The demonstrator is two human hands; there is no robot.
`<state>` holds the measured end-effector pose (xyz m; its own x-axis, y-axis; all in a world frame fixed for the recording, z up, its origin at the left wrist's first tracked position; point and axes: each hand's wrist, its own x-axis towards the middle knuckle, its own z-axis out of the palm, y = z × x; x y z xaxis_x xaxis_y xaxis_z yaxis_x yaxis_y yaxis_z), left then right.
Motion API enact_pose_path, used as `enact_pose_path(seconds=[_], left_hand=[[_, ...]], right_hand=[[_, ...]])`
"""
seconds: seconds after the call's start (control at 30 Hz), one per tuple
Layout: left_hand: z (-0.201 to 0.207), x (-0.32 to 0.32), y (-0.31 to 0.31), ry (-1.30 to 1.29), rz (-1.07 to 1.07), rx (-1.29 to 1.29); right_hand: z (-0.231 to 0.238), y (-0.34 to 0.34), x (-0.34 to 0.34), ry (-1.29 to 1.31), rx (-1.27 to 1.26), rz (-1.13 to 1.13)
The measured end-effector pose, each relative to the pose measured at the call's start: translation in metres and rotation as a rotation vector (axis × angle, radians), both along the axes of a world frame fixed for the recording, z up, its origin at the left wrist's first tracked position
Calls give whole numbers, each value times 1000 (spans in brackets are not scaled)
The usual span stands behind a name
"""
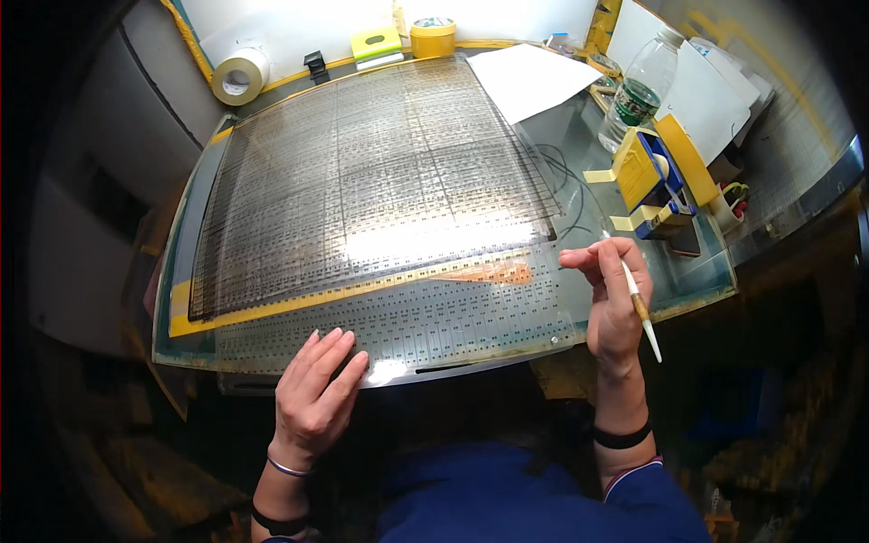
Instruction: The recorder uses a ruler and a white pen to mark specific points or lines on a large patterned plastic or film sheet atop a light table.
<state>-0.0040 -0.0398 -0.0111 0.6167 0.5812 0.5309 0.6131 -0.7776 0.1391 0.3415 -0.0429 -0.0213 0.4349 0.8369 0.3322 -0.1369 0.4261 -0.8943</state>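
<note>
My left hand (315, 394) lies with its fingers stretched on the near edge of a clear film sheet (380, 321) printed with rows of small dark marks. Above the right part of the table, my right hand (619, 294) pinches a slim white pen-like tool (642, 314) with a brownish middle, its lower end slanting down past the palm. A larger dark-patterned film (371, 163) covers most of the table, with a yellow strip (244, 309) along its near edge. An orange-brown patch (493, 272) shows near that edge. Bright glare hides part of the pattern.
A tape roll (239, 78), a black clip (315, 65) and a yellow tub (433, 38) stand along the back. White paper (534, 80) lies back right. Beyond my right hand are a plastic bottle (638, 95) and a blue-yellow tape dispenser (654, 181) near the glass table edge (697, 306).
</note>
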Motion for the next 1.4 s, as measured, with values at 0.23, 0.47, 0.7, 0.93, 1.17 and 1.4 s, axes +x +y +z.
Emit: enact_pose_path(seconds=[0.23,0.47,0.7,0.93,1.17,1.4], left_hand=[[5,-7,11,58,47,-53],[10,7,14,37,-10,-115],[15,47,23,55,-141,-153],[14,43,21,185,-47,-333],[15,32,6,186,-42,-319],[19,42,12,165,-13,-306]], right_hand=[[7,-1,-3,-98,-53,34],[6,0,-5,-178,-73,65],[1,-3,-1,-246,6,44],[4,-16,-5,-432,-61,10],[24,-24,-21,-238,-303,262],[22,-4,-26,-522,-357,349]])
